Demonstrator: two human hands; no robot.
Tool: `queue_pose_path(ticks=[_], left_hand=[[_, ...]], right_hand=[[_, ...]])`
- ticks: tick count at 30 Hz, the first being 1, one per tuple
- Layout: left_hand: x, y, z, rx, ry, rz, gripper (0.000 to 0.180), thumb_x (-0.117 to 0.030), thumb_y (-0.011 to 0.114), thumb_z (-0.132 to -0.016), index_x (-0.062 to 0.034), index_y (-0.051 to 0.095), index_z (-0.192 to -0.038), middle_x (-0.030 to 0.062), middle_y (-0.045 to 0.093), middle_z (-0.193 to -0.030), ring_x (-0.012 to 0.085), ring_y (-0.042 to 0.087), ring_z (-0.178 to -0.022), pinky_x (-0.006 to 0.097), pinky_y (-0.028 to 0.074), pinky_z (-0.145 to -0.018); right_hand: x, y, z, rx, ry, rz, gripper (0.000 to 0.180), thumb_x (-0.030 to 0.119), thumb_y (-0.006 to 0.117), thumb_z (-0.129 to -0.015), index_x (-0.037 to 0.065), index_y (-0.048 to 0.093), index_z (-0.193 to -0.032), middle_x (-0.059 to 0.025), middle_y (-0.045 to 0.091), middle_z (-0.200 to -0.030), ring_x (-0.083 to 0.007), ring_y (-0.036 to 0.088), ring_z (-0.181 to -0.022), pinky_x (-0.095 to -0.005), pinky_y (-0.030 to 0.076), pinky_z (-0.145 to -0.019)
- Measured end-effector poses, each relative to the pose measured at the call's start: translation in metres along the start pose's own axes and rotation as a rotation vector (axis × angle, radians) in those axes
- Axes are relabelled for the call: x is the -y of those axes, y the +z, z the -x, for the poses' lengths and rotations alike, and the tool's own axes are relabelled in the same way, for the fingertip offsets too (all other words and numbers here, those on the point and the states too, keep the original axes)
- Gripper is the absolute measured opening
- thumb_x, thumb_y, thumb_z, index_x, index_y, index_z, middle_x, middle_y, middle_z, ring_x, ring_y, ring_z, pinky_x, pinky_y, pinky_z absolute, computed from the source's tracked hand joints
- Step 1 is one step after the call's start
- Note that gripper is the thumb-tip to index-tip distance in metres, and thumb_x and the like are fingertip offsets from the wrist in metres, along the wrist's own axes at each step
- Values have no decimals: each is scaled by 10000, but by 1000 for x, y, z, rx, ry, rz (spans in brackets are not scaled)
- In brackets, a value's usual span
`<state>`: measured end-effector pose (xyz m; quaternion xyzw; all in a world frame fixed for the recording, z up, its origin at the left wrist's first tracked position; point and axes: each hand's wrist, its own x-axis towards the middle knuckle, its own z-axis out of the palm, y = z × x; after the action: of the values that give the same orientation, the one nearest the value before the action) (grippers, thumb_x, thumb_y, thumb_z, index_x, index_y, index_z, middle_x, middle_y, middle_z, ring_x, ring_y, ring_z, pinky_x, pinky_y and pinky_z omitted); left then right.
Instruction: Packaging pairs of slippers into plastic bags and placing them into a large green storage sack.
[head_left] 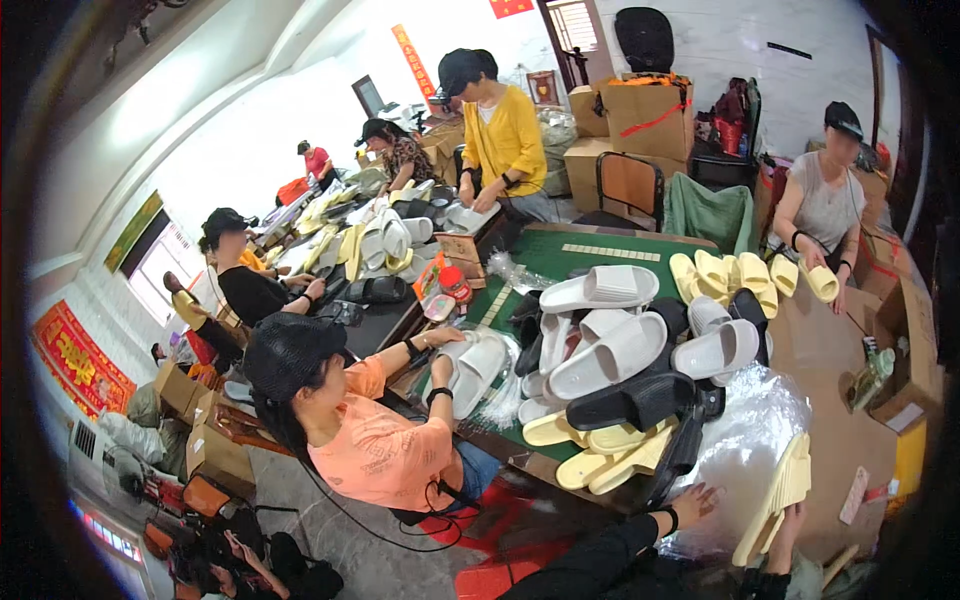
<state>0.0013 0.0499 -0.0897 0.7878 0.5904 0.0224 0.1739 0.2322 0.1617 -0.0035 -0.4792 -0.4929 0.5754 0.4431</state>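
Note:
My right hand (788, 528) grips a pair of pale yellow slide slippers (782, 488), held upright on edge near the front right of the table. My left hand (692, 506), with a black band at its wrist, rests at the near edge of a stack of clear plastic bags (745, 425); its fingers are apart and it holds nothing I can see. Just beyond it lies a pile of slippers: white ones (610, 355), black ones (632, 400) and pale yellow ones (620, 458).
A co-worker in orange (385, 440) handles white slippers on my left. Another person (822, 195) at the far right holds a yellow slipper beside a yellow row (725, 275). Cardboard (835, 400) covers the right side; an open carton (905, 345) stands there. More workers line the far table.

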Motion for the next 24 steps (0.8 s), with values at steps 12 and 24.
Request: queue_pose_path(ticks=[12,24], left_hand=[[1,-15,24,-583,51,-161,271,-162,474,-836,-31,585,-1046,203,520,-1177,317,538,-1001,393,429,-883],[17,-26,0,-79,-18,112,228,-113,467,-839,-45,575,-1028,170,623,-846,321,607,-783,413,490,-681]], right_hand=[[35,4,40,39,224,-216,257,158,512,-918,-14,481,-1106,-79,564,-992,-178,586,-906,-305,496,-765],[55,-11,61,329,305,-99,269,154,509,-910,-33,515,-1102,-102,607,-984,-216,595,-936,-353,498,-773]])
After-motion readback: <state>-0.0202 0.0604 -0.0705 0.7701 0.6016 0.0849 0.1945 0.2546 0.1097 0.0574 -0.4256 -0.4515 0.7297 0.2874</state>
